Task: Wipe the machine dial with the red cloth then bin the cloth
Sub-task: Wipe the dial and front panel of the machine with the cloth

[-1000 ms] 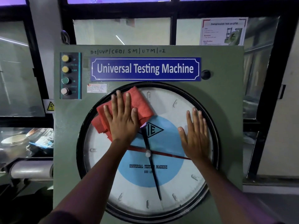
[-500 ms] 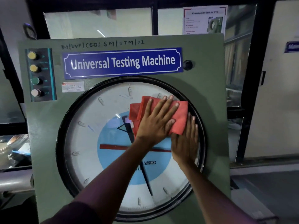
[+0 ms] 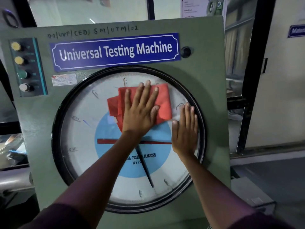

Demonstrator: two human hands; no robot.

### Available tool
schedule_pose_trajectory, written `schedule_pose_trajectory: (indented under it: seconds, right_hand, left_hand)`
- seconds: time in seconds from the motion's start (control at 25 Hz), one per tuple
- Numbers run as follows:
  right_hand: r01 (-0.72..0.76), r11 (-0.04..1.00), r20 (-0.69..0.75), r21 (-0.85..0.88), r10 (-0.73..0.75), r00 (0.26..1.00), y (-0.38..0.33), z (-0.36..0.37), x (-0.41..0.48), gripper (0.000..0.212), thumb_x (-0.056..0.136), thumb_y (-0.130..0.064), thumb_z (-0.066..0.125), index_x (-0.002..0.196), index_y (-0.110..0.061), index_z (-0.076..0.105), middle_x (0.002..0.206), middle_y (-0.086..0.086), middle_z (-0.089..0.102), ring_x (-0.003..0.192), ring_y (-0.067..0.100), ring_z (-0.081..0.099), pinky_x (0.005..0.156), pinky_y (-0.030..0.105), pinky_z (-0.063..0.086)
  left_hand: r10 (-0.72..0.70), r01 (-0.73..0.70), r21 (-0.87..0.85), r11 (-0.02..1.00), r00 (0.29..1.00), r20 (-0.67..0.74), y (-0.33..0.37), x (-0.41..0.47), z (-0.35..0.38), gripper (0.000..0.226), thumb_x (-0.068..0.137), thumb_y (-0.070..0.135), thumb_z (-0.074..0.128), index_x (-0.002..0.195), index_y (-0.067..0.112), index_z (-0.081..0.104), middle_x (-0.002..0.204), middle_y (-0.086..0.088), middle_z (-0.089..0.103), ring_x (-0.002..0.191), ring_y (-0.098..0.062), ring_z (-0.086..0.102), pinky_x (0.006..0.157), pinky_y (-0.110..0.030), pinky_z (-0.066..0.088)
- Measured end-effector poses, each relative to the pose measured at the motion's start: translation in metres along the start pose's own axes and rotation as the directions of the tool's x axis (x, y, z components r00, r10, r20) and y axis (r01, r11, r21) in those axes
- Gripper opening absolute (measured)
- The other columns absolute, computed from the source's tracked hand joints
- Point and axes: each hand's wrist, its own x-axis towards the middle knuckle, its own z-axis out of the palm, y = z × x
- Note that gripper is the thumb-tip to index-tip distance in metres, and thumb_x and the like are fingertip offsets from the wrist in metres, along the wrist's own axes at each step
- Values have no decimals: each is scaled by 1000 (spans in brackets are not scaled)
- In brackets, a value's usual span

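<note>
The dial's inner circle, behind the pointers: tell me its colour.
Light blue, ringed by white. The head view shows the inner circle of the dial best.

Dim, backlit by windows (image 3: 89,9); edges warped.

Blue nameplate (image 3: 115,52) just above the dial (image 3: 82,146) reads "Universal Testing Machine". Scrawled above the plate: "SM|UTM|01" (image 3: 115,30). Dial face itself shows "TESTING MACHINE" partly covered, "600 kN" (image 3: 137,163) under it.

A blue nameplate (image 3: 115,51) reading "Universal Testing Machine" sits beside a four-button control strip (image 3: 27,66).
</note>
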Motion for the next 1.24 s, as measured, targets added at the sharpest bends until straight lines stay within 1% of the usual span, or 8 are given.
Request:
schedule_pose_trajectory:
  seconds: [0.24, 0.4, 0.64, 0.8, 0.96, 1.04, 1.12, 1.24]
  right_hand:
    - [16, 999, 25, -47, -15, 1000, -1, -1, -1, 62, 110, -23, 32, 169, -4, 27, 178, 15, 29, 167, 31, 25, 135, 50, 28]
    - [20, 1000, -10, -1, -20, 1000, -2, 1, -1, 61, 113, -29, 31, 169, -5, 29, 179, 13, 29, 167, 30, 24, 136, 50, 25]
    - [53, 998, -8, -27, -53, 999, 7, 4, -5, 62, 116, -33, 26, 172, -10, 19, 182, 11, 21, 170, 29, 17, 137, 50, 21]
    - [344, 935, 105, -90, -334, 937, 17, 7, 3, 67, 115, -42, 28, 174, -15, 13, 184, 10, 9, 171, 31, 8, 136, 58, 19]
    - [353, 932, 93, -84, -345, 934, 19, 7, 5, 67, 114, -43, 31, 174, -17, 15, 184, 9, 9, 171, 31, 10, 136, 59, 20]
    - [363, 926, 83, -101, -356, 931, 16, 9, 3, 68, 114, -43, 33, 174, -17, 16, 184, 9, 10, 171, 31, 11, 136, 59, 20]
    - [349, 933, 88, -89, -341, 936, 19, 8, 5, 68, 113, -44, 32, 174, -18, 16, 184, 9, 10, 171, 31, 10, 136, 58, 19]
    - [357, 933, 73, -56, -352, 933, 22, 10, 6, 66, 114, -43, 34, 173, -17, 20, 183, 10, 15, 170, 32, 13, 136, 59, 19]
  left_hand:
    - [251, -252, 6, 968, 967, 47, 2, -10, 0, 63, 111, 52, 25, 168, 28, 12, 177, -5, 11, 164, -24, 6, 131, -59, 6]
    - [-130, 132, 25, 991, 989, -66, -46, 0, -9, 62, 111, 51, 27, 168, 30, 14, 177, -4, 13, 163, -25, 11, 130, -59, 7]
    - [-557, 554, -52, 831, 827, -81, -90, -62, -17, 62, 110, 51, 22, 167, 30, 12, 177, -5, 11, 164, -24, 8, 129, -63, 7]
    - [-721, 719, -66, 692, 687, -86, -97, -113, -23, 62, 109, 47, 23, 167, 25, 17, 177, -7, 12, 164, -24, 8, 128, -65, 11]
    - [-766, 761, -91, 643, 638, -78, -92, -101, -24, 62, 109, 47, 21, 168, 29, 11, 178, -2, 4, 164, -23, 0, 123, -74, 5]
    - [-737, 734, -71, 675, 669, -96, -90, -72, -25, 62, 109, 48, 19, 168, 30, 7, 178, 0, 1, 164, -24, -2, 121, -78, 2]
    - [-627, 624, -66, 779, 771, -107, -74, -33, -23, 62, 109, 49, 18, 168, 31, 8, 178, 0, 3, 164, -25, 0, 121, -78, 0]
    - [-305, 305, -11, 952, 949, -75, -36, 4, -17, 62, 109, 52, 21, 167, 31, 15, 177, 0, 10, 164, -26, 6, 121, -78, -2]
